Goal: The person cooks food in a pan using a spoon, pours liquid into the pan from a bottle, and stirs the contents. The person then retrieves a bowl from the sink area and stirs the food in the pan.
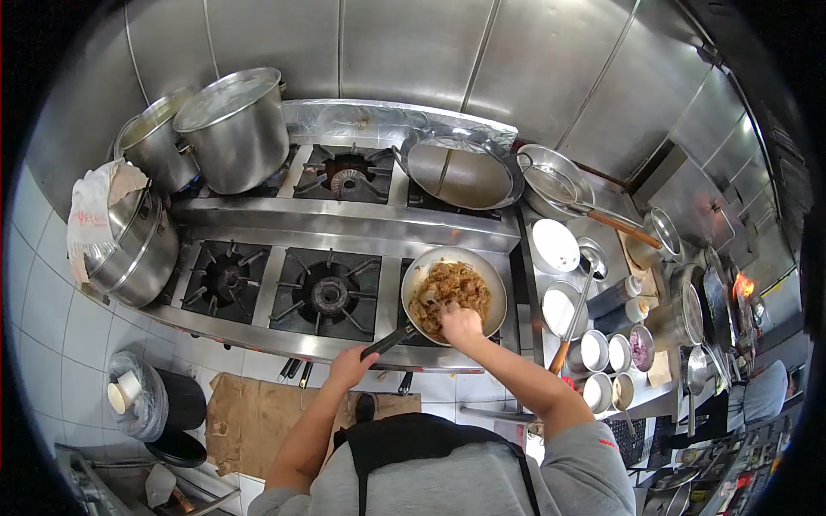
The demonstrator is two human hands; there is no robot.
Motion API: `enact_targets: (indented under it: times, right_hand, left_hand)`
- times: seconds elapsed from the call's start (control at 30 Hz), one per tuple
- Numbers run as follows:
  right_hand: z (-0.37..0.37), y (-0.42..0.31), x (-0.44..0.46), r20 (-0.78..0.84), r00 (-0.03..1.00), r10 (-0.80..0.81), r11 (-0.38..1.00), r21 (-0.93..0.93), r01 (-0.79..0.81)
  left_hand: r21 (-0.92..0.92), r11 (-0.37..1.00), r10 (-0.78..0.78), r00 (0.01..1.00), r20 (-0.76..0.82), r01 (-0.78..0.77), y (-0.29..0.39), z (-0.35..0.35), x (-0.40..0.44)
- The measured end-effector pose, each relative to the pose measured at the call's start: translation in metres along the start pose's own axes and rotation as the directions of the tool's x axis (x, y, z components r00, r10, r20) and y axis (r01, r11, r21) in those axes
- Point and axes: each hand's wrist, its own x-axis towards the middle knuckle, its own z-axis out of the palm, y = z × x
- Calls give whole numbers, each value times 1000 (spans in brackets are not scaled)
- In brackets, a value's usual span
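Observation:
A frying pan [499,301] with a pale inside sits on the front right burner. Brown, glossy cooked food in pieces [456,288] covers much of its base. My left hand [349,368] is wrapped around the pan's black handle [387,342]. Over the near side of the food, my right hand [462,324] is closed with the fingers pointing down. A small greyish utensil end [428,298], perhaps a spoon, shows beside its fingertips; the rest is hidden by hand and food.
Large steel pots [237,138] stand at the back left. A wide divided pan [460,176] of liquid sits behind the frying pan. On the right are white bowls [555,245], sauce bottles [615,297], small tubs [594,351] and a wooden-handled ladle [564,348]. Flames [742,285] burn farther right.

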Motion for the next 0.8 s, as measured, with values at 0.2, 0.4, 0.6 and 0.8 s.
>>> enact_targets:
  times: [0.2,0.4,0.6,0.8]
  right_hand:
    - [-51,38,-57,71,993,99,995,12,-101]
    - [-4,50,-56,167,962,217,975,9,-221]
    - [21,48,-12,4,959,283,947,154,-280]
    - [-29,77,-37,148,929,340,894,256,-368]
  left_hand:
    - [-42,999,-6,1000,-13,6,-4,10,-1]
    - [-83,994,-59,993,102,67,6,0,-4]
    - [-112,991,-60,992,111,73,0,5,-3]
    - [-69,994,-72,992,101,79,3,4,-4]
